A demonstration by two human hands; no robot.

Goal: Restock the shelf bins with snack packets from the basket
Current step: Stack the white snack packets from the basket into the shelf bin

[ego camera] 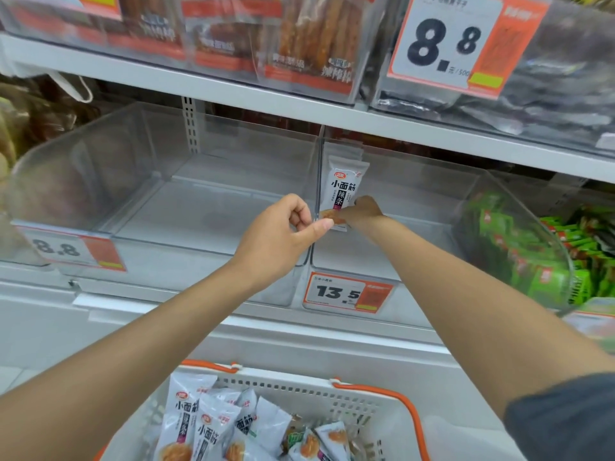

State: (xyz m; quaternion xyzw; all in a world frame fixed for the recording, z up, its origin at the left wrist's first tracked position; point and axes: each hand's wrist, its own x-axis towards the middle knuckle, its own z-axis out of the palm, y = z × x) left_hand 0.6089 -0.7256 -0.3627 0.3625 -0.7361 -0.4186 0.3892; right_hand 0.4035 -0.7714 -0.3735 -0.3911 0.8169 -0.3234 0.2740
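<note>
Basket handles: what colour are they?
The handles are orange, on a white basket. The head view, the only one, shows them clearly.

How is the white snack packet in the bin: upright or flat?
Upright: the snack packet stands on end, right hand gripping its bottom.

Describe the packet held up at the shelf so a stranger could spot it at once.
Find the clear bin bearing the 13.5 price tag. At its left wall, the right hand and left hand hold one white packet with black lettering upright. It is the only packet there; its lookalikes lie in the basket below.
</note>
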